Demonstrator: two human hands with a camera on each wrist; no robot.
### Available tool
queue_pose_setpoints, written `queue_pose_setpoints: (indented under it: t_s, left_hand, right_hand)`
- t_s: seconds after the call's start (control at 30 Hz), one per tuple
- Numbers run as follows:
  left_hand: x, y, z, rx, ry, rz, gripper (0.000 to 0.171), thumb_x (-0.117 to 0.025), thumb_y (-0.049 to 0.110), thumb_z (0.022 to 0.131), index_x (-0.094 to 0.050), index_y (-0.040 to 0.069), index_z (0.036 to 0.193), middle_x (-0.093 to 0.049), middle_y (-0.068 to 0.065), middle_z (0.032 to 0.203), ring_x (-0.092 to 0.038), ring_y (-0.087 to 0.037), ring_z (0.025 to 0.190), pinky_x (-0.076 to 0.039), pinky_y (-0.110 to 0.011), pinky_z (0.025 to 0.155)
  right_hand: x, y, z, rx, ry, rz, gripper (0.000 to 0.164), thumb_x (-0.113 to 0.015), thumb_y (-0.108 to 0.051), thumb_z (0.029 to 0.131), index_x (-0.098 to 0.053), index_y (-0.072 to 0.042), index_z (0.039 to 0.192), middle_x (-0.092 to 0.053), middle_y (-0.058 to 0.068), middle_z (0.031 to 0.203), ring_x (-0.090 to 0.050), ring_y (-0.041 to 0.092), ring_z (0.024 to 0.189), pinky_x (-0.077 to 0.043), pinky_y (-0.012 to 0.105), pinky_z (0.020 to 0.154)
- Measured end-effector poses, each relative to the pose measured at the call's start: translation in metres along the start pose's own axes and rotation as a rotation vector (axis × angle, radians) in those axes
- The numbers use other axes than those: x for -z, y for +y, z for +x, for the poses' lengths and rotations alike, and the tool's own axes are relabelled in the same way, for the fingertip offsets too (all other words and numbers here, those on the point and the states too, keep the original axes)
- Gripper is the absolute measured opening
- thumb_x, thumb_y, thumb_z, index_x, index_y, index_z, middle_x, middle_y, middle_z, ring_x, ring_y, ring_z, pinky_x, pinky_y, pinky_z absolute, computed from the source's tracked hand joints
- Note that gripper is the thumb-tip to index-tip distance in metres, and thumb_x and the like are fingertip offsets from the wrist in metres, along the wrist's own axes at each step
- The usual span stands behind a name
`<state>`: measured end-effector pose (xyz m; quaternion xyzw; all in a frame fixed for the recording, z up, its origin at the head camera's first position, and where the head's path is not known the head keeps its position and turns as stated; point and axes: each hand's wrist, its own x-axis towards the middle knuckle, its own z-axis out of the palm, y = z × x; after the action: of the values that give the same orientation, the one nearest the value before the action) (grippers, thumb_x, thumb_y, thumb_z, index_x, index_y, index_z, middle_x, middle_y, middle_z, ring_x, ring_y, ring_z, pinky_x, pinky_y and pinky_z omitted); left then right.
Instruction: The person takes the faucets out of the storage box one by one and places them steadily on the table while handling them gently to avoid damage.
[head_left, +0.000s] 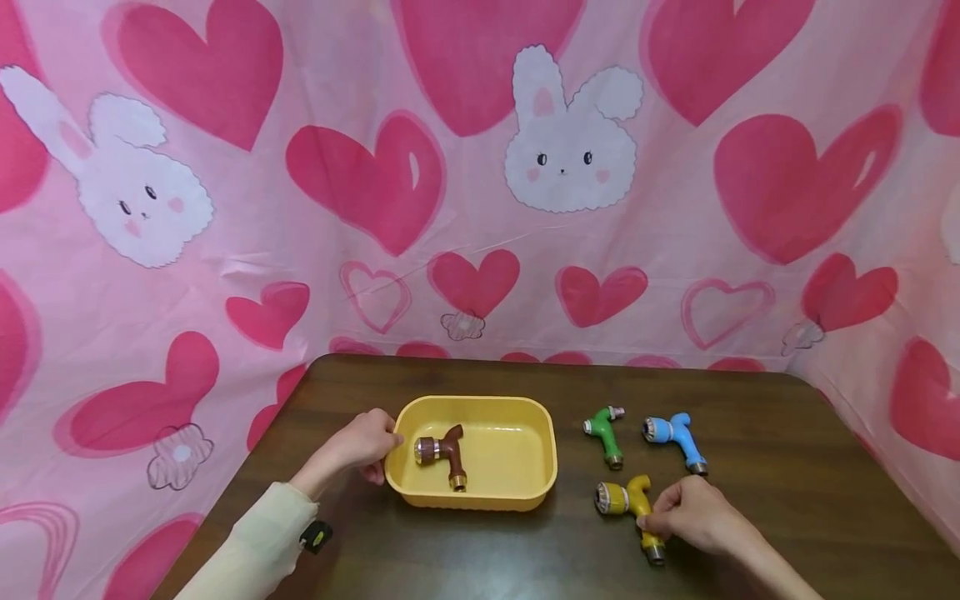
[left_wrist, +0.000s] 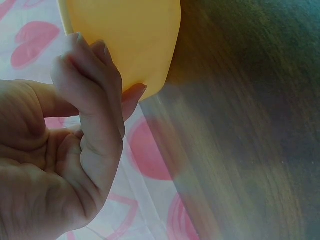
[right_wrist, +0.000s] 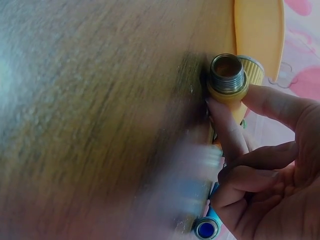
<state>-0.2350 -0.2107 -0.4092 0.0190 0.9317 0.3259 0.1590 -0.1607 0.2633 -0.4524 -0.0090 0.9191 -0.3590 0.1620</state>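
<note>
In the head view, my left hand (head_left: 369, 446) grips the left rim of a yellow plastic basin (head_left: 517, 467), its thumb over the edge and the other fingers outside. A brown faucet (head_left: 452, 457) lies inside the basin. My right hand (head_left: 693, 512) pinches a yellow faucet (head_left: 637, 500) by its body, between thumb and index finger. The right wrist view shows the threaded metal end of this yellow faucet (right_wrist: 227, 75) facing the camera. Whether the faucet touches the table is hard to tell.
A green faucet (head_left: 604, 435) and a light blue faucet (head_left: 678, 437) lie on the dark wooden table (head_left: 465, 554), right of the basin and beyond the yellow faucet. Pink heart-and-bunny cloth (head_left: 480, 208) hangs behind and along both sides of the table.
</note>
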Motion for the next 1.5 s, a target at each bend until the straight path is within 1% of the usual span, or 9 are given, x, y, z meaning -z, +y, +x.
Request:
queue_pose_setpoints:
  t_s: [0.27,0.43,0.77,0.97,1.1,1.2,1.3,1.37,1.5]
  left_hand:
    - [0.002,0.000,0.000,0.007,-0.004,-0.012,0.014,-0.062,0.007,0.105,-0.067,-0.006,0.102,-0.063,-0.015,0.064,-0.062,-0.018,0.043,-0.058,-0.031,0.046]
    - [0.001,0.000,0.000,0.014,-0.008,-0.010,0.014,-0.062,0.007,0.105,-0.067,-0.006,0.103,-0.064,-0.014,0.064,-0.062,-0.019,0.044,-0.058,-0.031,0.046]
    - [0.002,0.000,0.000,0.024,-0.010,-0.008,0.015,-0.062,0.008,0.105,-0.067,-0.007,0.107,-0.063,-0.015,0.065,-0.062,-0.019,0.044,-0.059,-0.031,0.047]
    - [0.003,-0.003,0.001,0.010,-0.008,0.002,0.015,-0.063,0.007,0.105,-0.067,-0.007,0.107,-0.063,-0.015,0.064,-0.062,-0.019,0.044,-0.058,-0.031,0.046]
    - [0.003,-0.004,0.002,0.001,-0.006,0.008,0.014,-0.063,0.007,0.104,-0.068,-0.006,0.106,-0.063,-0.014,0.063,-0.062,-0.019,0.044,-0.058,-0.032,0.046]
    - [0.003,-0.004,0.002,-0.004,-0.009,0.003,0.014,-0.063,0.007,0.104,-0.068,-0.006,0.105,-0.063,-0.014,0.063,-0.062,-0.019,0.044,-0.058,-0.032,0.046]
    - [0.002,-0.003,0.002,-0.006,-0.010,0.005,0.014,-0.063,0.007,0.105,-0.068,-0.006,0.105,-0.063,-0.014,0.063,-0.062,-0.018,0.044,-0.058,-0.031,0.046]
    - [0.002,-0.003,0.002,0.001,-0.011,0.003,0.014,-0.063,0.007,0.105,-0.068,-0.006,0.105,-0.063,-0.015,0.064,-0.062,-0.018,0.044,-0.058,-0.031,0.046]
    - [0.002,-0.001,0.002,0.005,-0.011,0.000,0.014,-0.063,0.007,0.105,-0.067,-0.007,0.106,-0.063,-0.015,0.065,-0.062,-0.018,0.044,-0.058,-0.031,0.046]
  right_hand:
    - [0.002,0.002,0.002,0.005,0.009,-0.006,0.022,-0.085,-0.032,0.088,-0.079,-0.013,0.078,-0.071,-0.003,0.072,-0.058,0.016,0.076,-0.046,0.033,0.066]
    - [0.002,0.007,0.004,0.002,-0.022,-0.003,0.025,-0.084,-0.036,0.088,-0.079,-0.014,0.078,-0.071,-0.003,0.073,-0.059,0.014,0.076,-0.045,0.031,0.066]
    - [0.000,0.002,0.001,-0.018,-0.004,0.002,0.022,-0.083,-0.030,0.090,-0.077,-0.012,0.078,-0.070,-0.003,0.072,-0.057,0.016,0.076,-0.043,0.032,0.067]
    - [0.004,0.005,-0.001,0.039,-0.054,0.024,0.024,-0.080,-0.033,0.093,-0.077,-0.012,0.082,-0.070,-0.003,0.074,-0.054,0.016,0.072,-0.040,0.029,0.062]
    - [0.007,0.006,-0.003,0.057,-0.072,0.048,0.025,-0.078,-0.036,0.095,-0.078,-0.012,0.087,-0.070,-0.002,0.074,-0.054,0.016,0.065,-0.045,0.031,0.056]
    - [0.009,0.005,-0.004,0.024,-0.050,0.057,0.026,-0.079,-0.036,0.095,-0.079,-0.011,0.091,-0.069,-0.002,0.074,-0.056,0.016,0.060,-0.049,0.034,0.056]
    - [0.011,0.002,-0.005,0.001,-0.020,0.057,0.025,-0.081,-0.035,0.094,-0.078,-0.010,0.093,-0.068,-0.001,0.074,-0.057,0.017,0.057,-0.050,0.034,0.056]
    - [0.014,0.001,-0.006,0.017,-0.005,0.056,0.023,-0.081,-0.032,0.094,-0.077,-0.010,0.092,-0.068,-0.001,0.074,-0.059,0.018,0.057,-0.049,0.033,0.056]
    - [0.019,-0.003,-0.007,0.087,0.015,0.045,0.016,-0.080,-0.025,0.094,-0.076,-0.010,0.090,-0.068,-0.001,0.073,-0.060,0.019,0.059,-0.050,0.034,0.055]
